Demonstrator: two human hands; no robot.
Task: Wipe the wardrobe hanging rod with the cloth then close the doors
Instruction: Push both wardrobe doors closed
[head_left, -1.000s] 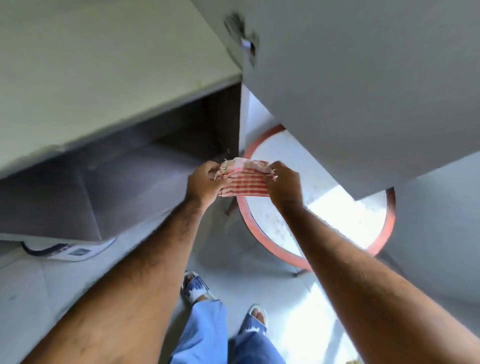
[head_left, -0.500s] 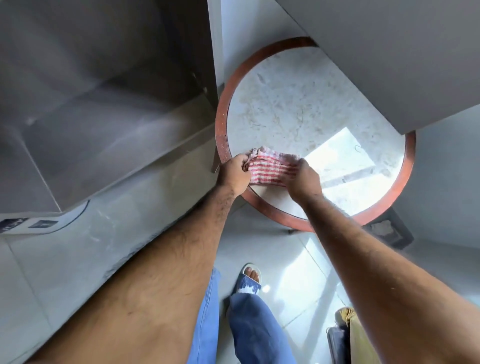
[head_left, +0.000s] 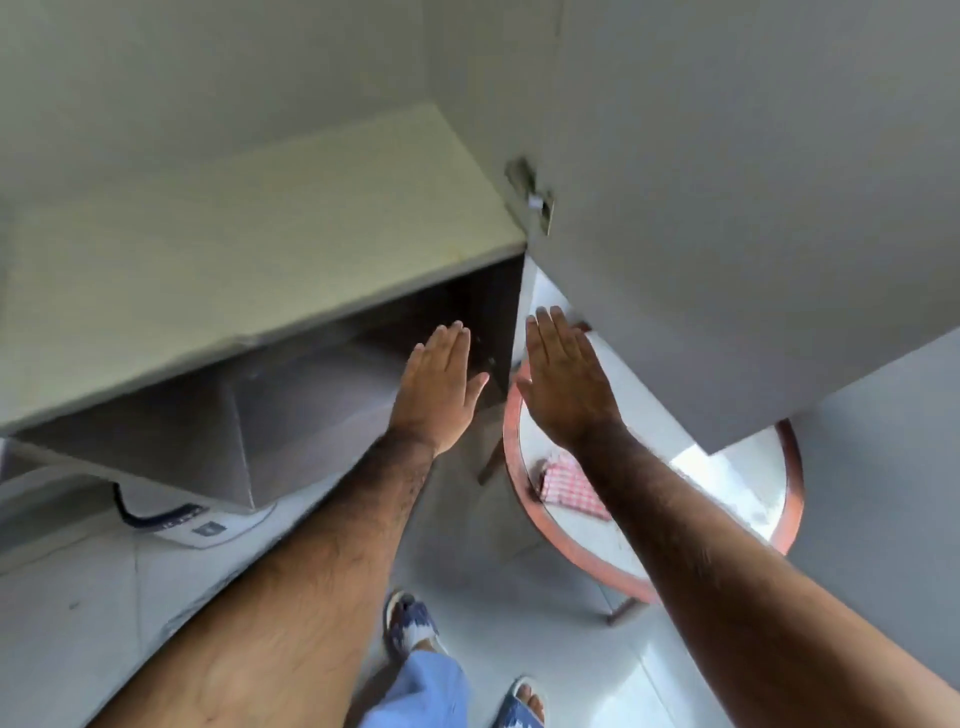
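Observation:
The red-and-white checked cloth (head_left: 569, 486) lies folded on the round table (head_left: 613, 540) with the red rim, partly hidden under my right forearm. My left hand (head_left: 439, 384) is raised flat, fingers together, empty, in front of the dark wardrobe compartment (head_left: 332, 395). My right hand (head_left: 563, 382) is also flat and empty, fingertips near the lower corner of the open grey wardrobe door (head_left: 727, 208). No hanging rod is visible.
A pale shelf (head_left: 249, 260) tops the wardrobe's dark lower compartment. A white device with a dark cable (head_left: 192, 525) sits on the floor to the left. My sandalled feet (head_left: 415, 629) stand on the tiled floor beside the table.
Both hands let go of the cloth, which now lies on the round table. The hands rose, flat and empty, toward the wardrobe opening and door. The view tilted back up.

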